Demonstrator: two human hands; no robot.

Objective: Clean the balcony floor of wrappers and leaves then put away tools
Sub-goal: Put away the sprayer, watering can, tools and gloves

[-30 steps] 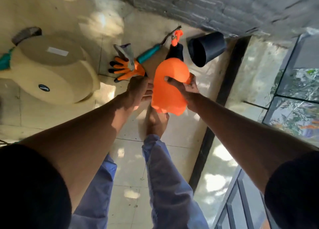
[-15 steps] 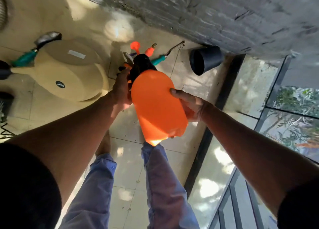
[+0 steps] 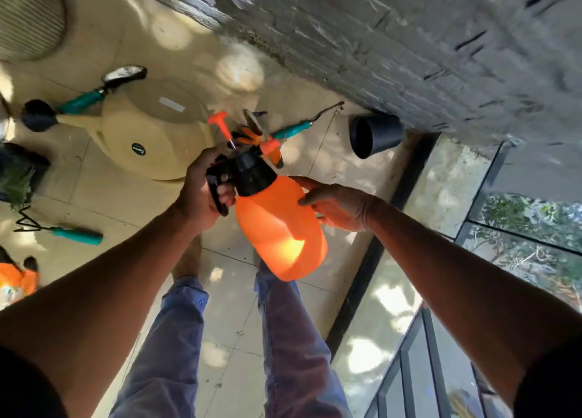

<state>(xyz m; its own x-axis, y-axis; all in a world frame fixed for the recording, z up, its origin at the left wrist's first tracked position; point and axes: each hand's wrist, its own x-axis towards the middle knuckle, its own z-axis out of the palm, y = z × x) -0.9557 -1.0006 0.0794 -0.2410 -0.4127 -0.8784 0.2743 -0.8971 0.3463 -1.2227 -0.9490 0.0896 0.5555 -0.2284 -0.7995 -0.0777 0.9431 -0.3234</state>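
An orange pump sprayer bottle (image 3: 278, 225) with a black head and orange plunger hangs in the air above my legs. My left hand (image 3: 201, 186) grips its black trigger handle, fingers curled round it. My right hand (image 3: 337, 205) holds the bottle's right side, thumb and fingers spread on the orange wall. On the tiles lie teal-handled garden tools: a trowel (image 3: 104, 87), a hand rake (image 3: 63, 232) and a weeder (image 3: 299, 128). Orange work gloves (image 3: 252, 134) lie beyond the sprayer head.
A beige watering can (image 3: 151, 134) with a black rose lies on the floor at left. A black pot (image 3: 374, 136) lies tipped by the grey stone wall (image 3: 409, 46). A glass railing (image 3: 441, 339) runs along the right. Another orange item (image 3: 15, 282) sits at the left edge.
The sprayer has been lifted and turned, its head now up and left. My left hand moved onto the trigger handle. My right hand slid along the bottle's side.
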